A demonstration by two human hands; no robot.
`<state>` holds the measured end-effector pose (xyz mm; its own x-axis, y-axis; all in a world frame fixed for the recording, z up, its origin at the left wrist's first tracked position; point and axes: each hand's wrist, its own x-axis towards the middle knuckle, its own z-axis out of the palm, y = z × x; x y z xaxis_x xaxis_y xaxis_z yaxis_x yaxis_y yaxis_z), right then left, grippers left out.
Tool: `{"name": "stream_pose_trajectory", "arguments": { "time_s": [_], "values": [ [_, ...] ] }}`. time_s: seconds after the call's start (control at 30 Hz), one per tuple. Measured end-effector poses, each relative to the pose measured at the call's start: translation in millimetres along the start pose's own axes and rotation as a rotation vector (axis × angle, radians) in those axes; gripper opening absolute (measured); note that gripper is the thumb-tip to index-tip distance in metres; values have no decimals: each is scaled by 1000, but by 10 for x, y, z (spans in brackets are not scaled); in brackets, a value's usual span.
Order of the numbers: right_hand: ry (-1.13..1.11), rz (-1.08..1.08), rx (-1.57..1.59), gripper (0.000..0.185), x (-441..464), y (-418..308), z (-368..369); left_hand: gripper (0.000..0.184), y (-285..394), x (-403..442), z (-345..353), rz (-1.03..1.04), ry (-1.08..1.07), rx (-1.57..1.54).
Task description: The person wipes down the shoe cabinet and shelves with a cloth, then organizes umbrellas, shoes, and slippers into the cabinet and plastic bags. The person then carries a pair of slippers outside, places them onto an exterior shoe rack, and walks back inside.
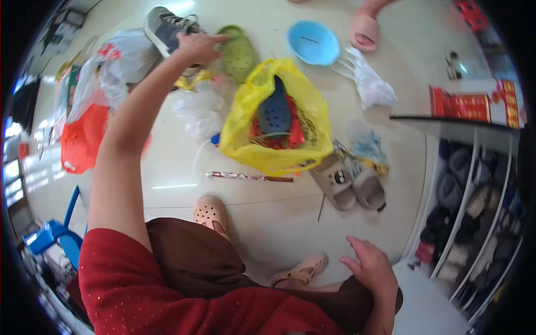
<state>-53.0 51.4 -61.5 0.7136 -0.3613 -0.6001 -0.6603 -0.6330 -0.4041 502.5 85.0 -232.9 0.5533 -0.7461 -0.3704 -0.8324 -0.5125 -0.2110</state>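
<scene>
My left hand (199, 48) reaches to the far left, fingers stretched out between a dark grey sneaker (163, 29) and a green clog (238, 54). Its fingertips overlap the clog's edge; whether they touch it I cannot tell. My right hand (373, 268) hovers over my right knee, fingers apart and holding nothing. In the middle of the floor stands a yellow plastic bag (237, 131), its mouth spread wide. Inside lies a dark blue clog (274, 114) on red wrapping. Crumpled clear plastic (198, 111) lies between my left arm and this bag.
A light blue basin (326, 49) and a white bag (371, 86) lie beyond. Grey slides (336, 181) sit right of the yellow bag, near a patterned stick (248, 177). White and red bags stand left, a blue stool (47, 237) below. A shoe rack (474, 162) borders the right. Another person's foot shows.
</scene>
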Motion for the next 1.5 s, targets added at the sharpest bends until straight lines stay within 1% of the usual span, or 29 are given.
{"name": "stream_pose_trajectory", "arguments": {
  "time_s": [0.03,0.07,0.1,0.17,0.23,0.3,0.37,0.4,0.43,0.47,0.5,0.57,0.6,0.7,0.73,0.77,0.8,0.83,0.9,0.93,0.97,1.03,1.13,1.2,1.23,1.33,1.4,1.47,1.5],
  "values": [
    [21,-5,-8,47,-19,-6,-6,52,38,111,19,-19,-25,21],
    [-12,62,14,46,-24,-72,-56,45,-7,225,118,36,28,-71],
    [-5,80,20,46,-45,-90,-56,41,-4,305,142,62,12,-141],
    [6,99,27,46,-115,-97,-38,29,26,295,134,115,117,-170],
    [-14,139,33,46,-196,-139,-40,26,-46,345,150,182,430,-218],
    [-21,143,26,47,-185,-163,-70,27,-175,435,58,95,649,-428],
    [-7,127,19,47,-269,-154,-11,27,-188,306,-297,-5,740,-569],
    [17,81,-23,52,-320,-89,48,26,-224,271,-432,-25,761,-653],
    [15,77,-42,52,-334,-85,69,26,-288,242,-535,-39,784,-739],
    [15,79,-60,51,-361,-94,64,26,-377,294,-529,3,824,-856],
    [17,89,-72,51,-379,-101,56,27,-432,343,-513,-5,836,-910],
    [22,57,-73,52,-396,-135,43,30,-342,168,-643,89,826,-943],
    [23,51,-64,52,-398,-173,21,27,-259,54,-714,96,805,-911],
    [28,70,-50,52,-457,-289,-27,34,-272,136,-680,92,817,-847],
    [28,93,-47,52,-489,-323,-37,34,-241,98,-718,163,820,-864],
    [11,107,-37,51,-525,-346,-42,35,-249,120,-724,144,776,-856],
    [-7,127,-25,51,-558,-361,-48,37,-286,169,-712,191,769,-842],
    [-20,145,-14,50,-598,-367,-45,38,-356,280,-645,285,830,-850],
    [-14,164,-32,49,-665,-377,-14,40,-355,248,-714,241,825,-756],
    [-7,158,-47,48,-686,-383,2,40,-403,328,-686,290,811,-847],
    [-14,164,-44,47,-704,-391,10,40,-316,151,-831,202,749,-713],
    [-29,157,-47,47,-724,-415,-4,39,-302,188,-811,286,819,-750],
    [-20,170,-33,53,-737,-446,-30,37,-229,110,-812,212,732,-721],
    [-31,117,-30,53,-774,-411,-93,37,-170,46,-795,238,707,-689],
    [-34,89,-29,53,-783,-366,-138,37,-139,39,-794,251,697,-672],
    [-95,-10,114,41,-822,111,-404,37,-83,-11,-760,249,635,-613],
    [-90,101,269,35,-619,718,-504,37,-87,-34,-679,259,637,-562],
    [158,354,-242,26,-261,1027,-460,37,-108,-51,-659,250,595,-504],
    [226,178,-515,23,-56,1222,-335,36,-142,-59,-668,242,579,-510]
  ]
}}
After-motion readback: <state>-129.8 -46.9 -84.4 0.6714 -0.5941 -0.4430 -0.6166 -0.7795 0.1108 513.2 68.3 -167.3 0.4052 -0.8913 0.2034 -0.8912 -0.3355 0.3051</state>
